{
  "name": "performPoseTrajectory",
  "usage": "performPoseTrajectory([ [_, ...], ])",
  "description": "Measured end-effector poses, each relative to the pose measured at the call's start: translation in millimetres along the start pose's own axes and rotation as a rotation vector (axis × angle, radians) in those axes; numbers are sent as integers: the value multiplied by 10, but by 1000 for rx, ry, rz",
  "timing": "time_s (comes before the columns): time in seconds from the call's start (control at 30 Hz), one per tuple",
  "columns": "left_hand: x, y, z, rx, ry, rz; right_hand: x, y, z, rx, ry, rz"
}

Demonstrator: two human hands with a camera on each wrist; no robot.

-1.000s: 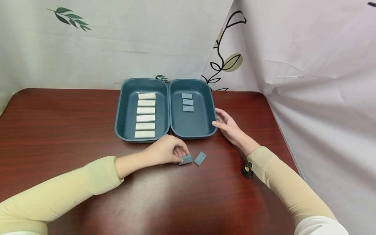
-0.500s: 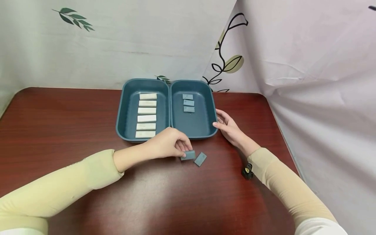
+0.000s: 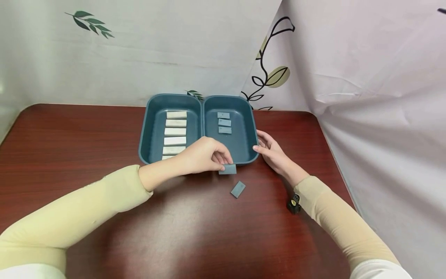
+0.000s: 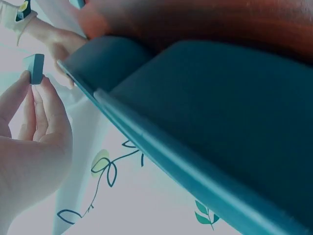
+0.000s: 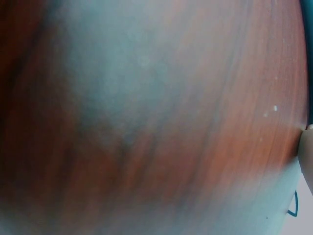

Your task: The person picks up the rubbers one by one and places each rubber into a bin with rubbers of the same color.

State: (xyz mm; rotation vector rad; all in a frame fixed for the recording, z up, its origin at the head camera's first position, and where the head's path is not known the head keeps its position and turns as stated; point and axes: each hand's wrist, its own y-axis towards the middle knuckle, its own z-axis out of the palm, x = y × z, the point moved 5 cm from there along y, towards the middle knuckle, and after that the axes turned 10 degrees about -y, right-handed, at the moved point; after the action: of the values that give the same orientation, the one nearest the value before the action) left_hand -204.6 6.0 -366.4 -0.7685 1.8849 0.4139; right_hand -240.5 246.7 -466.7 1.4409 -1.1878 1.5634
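Note:
In the head view, my left hand (image 3: 205, 157) pinches a small blue-grey rectangular block (image 3: 228, 169) between thumb and fingers, just over the front rim of the right blue tray (image 3: 240, 153). The left wrist view shows the same block (image 4: 35, 68) at the fingertips. My right hand (image 3: 273, 153) holds the right tray's outer side, thumb at the rim and fingers partly hidden behind the wall. Inside that tray, 3 blue-grey blocks (image 3: 224, 123) lie in a column toward the back. One loose blue-grey block (image 3: 238, 189) rests tilted on the table, in front of the tray.
Against the right tray stands the left blue tray (image 3: 143, 135), with several white blocks (image 3: 175, 132) in a column; my left hand and wrist partly cover its front. Both trays sit on the reddish-brown table (image 3: 209, 240) near the back edge, before a hanging patterned cloth (image 3: 156, 50).
My left hand has lifted the pinched block off the table beside the loose one and carried it forward to the right tray's front rim. The right hand has stayed in place.

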Motion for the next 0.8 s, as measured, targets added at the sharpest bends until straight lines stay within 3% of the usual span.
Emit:
performPoseTrajectory([
  [0.2, -35, 53, -87, -2, 36, 14, 2, 2, 8, -6, 22, -17],
  [0.53, 45, 213, -274, -61, 46, -8, -10, 1, 18, -11, 34, -21],
  [0.8, 94, 355, -381, -48, 82, -11, -1, 4, 15, -10, 28, -18],
])
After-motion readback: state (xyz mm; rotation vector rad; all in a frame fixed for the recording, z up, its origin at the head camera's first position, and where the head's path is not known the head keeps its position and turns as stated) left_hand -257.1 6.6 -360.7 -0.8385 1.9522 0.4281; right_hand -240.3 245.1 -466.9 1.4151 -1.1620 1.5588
